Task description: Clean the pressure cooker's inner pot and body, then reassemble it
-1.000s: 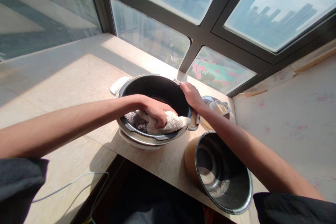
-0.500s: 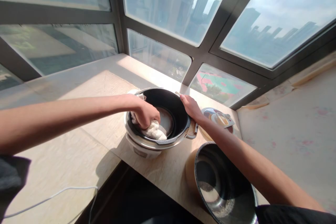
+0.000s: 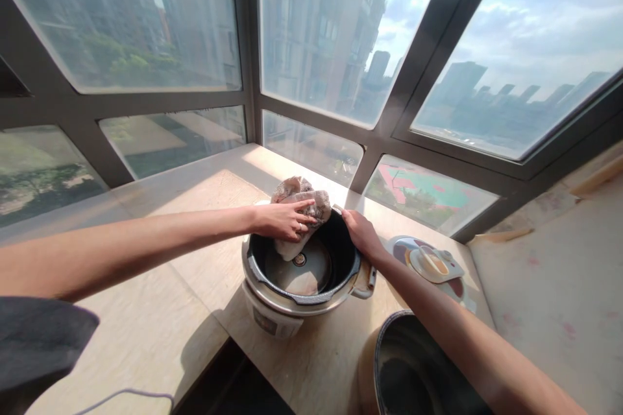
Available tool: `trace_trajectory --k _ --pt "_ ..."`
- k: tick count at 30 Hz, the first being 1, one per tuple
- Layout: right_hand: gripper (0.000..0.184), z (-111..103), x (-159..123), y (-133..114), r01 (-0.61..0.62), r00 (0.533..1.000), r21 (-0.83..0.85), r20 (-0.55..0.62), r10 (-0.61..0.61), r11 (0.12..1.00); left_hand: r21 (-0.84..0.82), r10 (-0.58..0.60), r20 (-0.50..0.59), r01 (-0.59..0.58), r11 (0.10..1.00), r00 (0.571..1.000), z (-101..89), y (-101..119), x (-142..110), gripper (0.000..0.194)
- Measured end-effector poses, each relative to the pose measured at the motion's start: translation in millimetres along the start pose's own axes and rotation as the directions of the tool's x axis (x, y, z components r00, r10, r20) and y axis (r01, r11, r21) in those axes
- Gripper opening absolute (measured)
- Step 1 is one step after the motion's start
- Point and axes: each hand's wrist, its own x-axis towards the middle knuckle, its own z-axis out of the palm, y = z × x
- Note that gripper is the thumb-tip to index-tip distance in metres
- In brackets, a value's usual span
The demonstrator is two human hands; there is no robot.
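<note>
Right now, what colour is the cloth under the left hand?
The cloth is off-white with grey-brown patches; best seen in the head view.

Pale counter [image 3: 146, 311], sunlit in patches. Dark-lined pot [image 3: 367, 373] at lower right, open, cut off by the view's bottom edge. Round object with raised handle [image 3: 440, 266], probably a lid, lies between pot and floral wall [image 3: 559, 292]; wall covering peels along its upper edge. Thin cable [image 3: 129, 392] at lower left. Grey window frames [image 3: 379, 141] behind; outside: buildings [image 3: 311, 26], trees [image 3: 129, 65], cloudy sky [image 3: 549, 19].
</note>
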Motion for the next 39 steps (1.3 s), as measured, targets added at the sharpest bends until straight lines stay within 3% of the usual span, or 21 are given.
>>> trace_trajectory --k 4,9,13,15,17,19,24,28,29,32,34,38,39 --pt "0.044 1.1 0.8 0.6 -0.035 0.999 0.018 0.027 0.034 0.999 0.253 0.045 0.102 -0.07 0.965 0.994 0.5 -18.1 30.0 0.031" --pt "0.043 3.1 3.0 3.9 0.016 0.999 -0.063 0.03 -0.014 0.998 0.348 0.064 0.14 -0.109 0.931 0.988 -0.5 -30.6 49.6 0.03" --pt "0.042 2.3 4.1 3.7 0.064 0.997 -0.121 0.045 -0.059 0.991 0.368 -0.117 0.038 0.095 0.925 0.992 -3.9 -19.2 28.3 0.043" --pt "0.047 1.2 3.6 2.2 0.039 0.998 -0.125 0.044 -0.034 0.991 0.3 -0.27 -0.063 0.276 0.913 0.961 -9.3 -8.5 14.6 0.051" --pt "0.048 -0.3 2.5 0.2 0.048 0.998 -0.169 0.052 -0.04 0.984 0.224 -0.456 -0.121 0.472 0.853 0.882 -17.5 1.8 4.6 0.049" --pt "0.047 -2.0 1.0 -1.7 0.089 0.995 -0.247 0.066 -0.075 0.965 0.193 -0.619 -0.129 0.632 0.751 0.774 -27.1 9.2 -0.2 0.043" --pt "0.048 -5.2 -1.5 -4.1 0.113 0.992 -0.383 0.095 -0.083 0.917 0.148 -0.816 -0.109 0.821 0.551 0.567 -41.0 23.3 -1.8 0.041" --pt "0.049 -6.5 -2.3 -6.6 0.071 0.995 -0.361 0.084 -0.043 0.93 0.048 -0.93 -0.257 0.965 0.259 0.263 -30.3 56.3 -3.4 0.042" --pt "0.051 -6.7 -2.3 -7.5 0.041 0.997 -0.337 0.075 -0.017 0.941 0.035 -0.935 -0.289 0.978 0.204 0.205 -26.1 67.7 -3.9 0.041" --pt "0.058 -7.2 -2.1 -9.7 -0.028 0.997 -0.272 0.055 0.045 0.962 0.004 -0.927 -0.352 0.99 0.14 0.133 -15.9 102.2 -5.0 0.038" --pt "0.058 -7.4 -2.1 -10.3 -0.01 0.998 -0.257 0.052 0.024 0.966 -0.055 -0.922 -0.376 0.991 0.121 0.091 -11.8 122.6 -3.5 0.037" --pt "0.056 -7.1 -2.4 -9.6 -0.003 0.999 -0.216 0.042 0.012 0.976 -0.212 -0.885 -0.458 0.977 0.016 -0.085 -1.9 161.7 13.9 0.041" --pt "0.054 -6.9 -2.3 -9.3 -0.008 0.999 -0.199 0.04 0.016 0.98 -0.233 -0.866 -0.488 0.972 0.01 -0.108 2.7 172.5 21.4 0.043"
